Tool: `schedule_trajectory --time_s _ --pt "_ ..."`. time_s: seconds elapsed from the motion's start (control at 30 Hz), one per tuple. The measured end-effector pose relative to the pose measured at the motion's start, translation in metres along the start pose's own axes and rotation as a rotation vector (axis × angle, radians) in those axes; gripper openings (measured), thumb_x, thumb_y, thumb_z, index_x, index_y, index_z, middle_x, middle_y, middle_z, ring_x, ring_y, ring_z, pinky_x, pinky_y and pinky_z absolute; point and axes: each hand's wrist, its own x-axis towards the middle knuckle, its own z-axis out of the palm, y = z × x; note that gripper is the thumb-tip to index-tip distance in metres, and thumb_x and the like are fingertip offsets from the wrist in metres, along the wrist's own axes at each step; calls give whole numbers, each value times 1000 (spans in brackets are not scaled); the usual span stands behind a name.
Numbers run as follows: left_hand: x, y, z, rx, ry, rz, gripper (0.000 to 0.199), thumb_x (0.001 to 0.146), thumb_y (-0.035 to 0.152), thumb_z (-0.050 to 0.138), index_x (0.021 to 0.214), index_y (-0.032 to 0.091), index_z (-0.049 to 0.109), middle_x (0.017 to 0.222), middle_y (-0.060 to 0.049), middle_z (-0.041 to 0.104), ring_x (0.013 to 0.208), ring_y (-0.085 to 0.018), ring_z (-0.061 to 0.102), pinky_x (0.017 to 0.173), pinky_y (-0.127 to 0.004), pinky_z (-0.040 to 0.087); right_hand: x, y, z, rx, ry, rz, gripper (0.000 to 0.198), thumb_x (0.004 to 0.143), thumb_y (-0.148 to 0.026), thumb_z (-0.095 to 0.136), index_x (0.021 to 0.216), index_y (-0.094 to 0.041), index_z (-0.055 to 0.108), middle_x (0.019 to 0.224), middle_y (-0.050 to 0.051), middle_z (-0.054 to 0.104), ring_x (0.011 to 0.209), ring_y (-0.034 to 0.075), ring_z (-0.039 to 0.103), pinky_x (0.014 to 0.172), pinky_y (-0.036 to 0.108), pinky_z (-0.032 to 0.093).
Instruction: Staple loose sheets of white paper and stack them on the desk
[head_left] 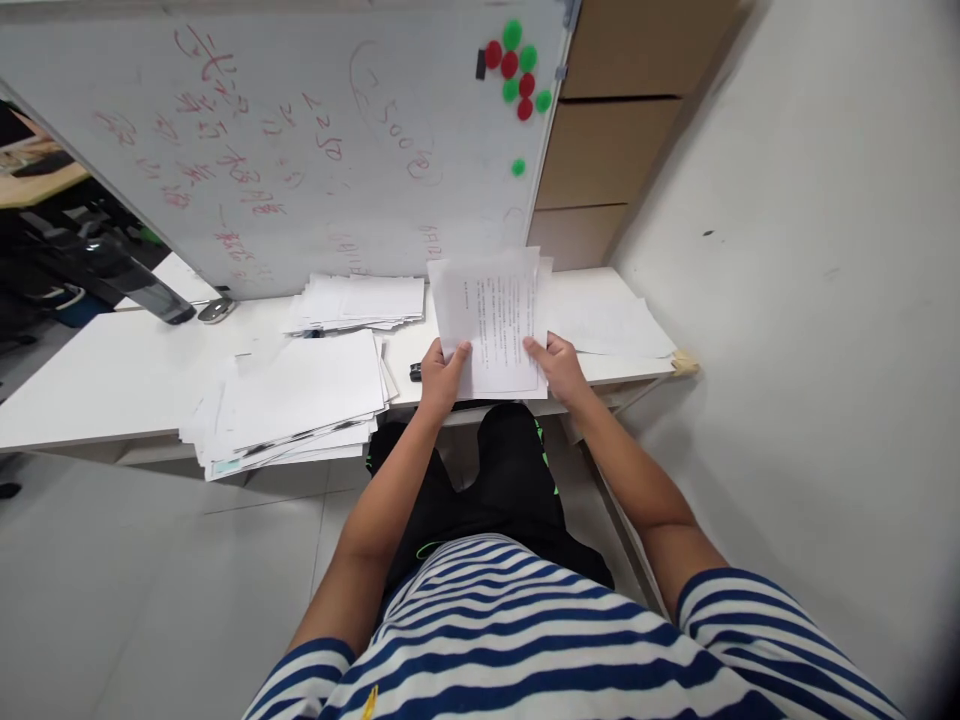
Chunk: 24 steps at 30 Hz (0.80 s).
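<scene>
Several printed sheets of paper (491,300) are held up between my two hands above the desk's front edge. My left hand (444,375) grips their left side, thumb on the printed face. On the right side, my right hand (559,365) pinches them the same way. The sheets are slightly fanned at the top and right. Left of my left hand lies a large untidy stack of paper (307,385), jutting over the desk edge. Behind it is a smaller paper stack (375,300). Loose sheets (607,325) lie to the right of my right hand.
A whiteboard (300,120) with red writing and round magnets (517,75) stands behind the white desk (90,370). A dark bottle (142,280) and a mouse (216,310) are at the left. A small black object (415,372) lies by my left hand. A wall (810,300) bounds the right.
</scene>
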Motion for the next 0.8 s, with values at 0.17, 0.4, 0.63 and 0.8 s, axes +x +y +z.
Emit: schedule_trajectory --time_s 0.17,0.4,0.63,0.8 --pt "12 14 -3 -41 -34 9 41 72 48 79 99 18 68 94 -5 73 87 -18 67 79 -30 53 6 -7 4 69 -48 -6 44 73 -54 79 102 -21 76 110 6 76 104 27 69 94 44 56" --pt "31 -17 -5 42 -221 -173 47 65 48 83 96 14 73 96 -10 74 93 -28 68 85 -41 52 11 25 -4 -83 -141 -51 40 65 -52 83 92 -22 79 100 4 77 108 30 68 98 46 53" --pt "21 -59 29 101 -125 -114 38 77 47 70 98 15 70 97 -8 73 93 -22 66 89 -37 50 -1 61 9 -146 120 77 48 71 -54 74 99 -15 75 104 11 76 105 30 69 98 46 51" --pt "7 -65 34 170 -152 -23 35 83 46 65 102 17 68 101 -8 72 98 -22 64 93 -37 48 -9 75 11 -148 200 88 46 73 -53 70 101 -15 71 107 12 76 105 27 69 99 43 50"
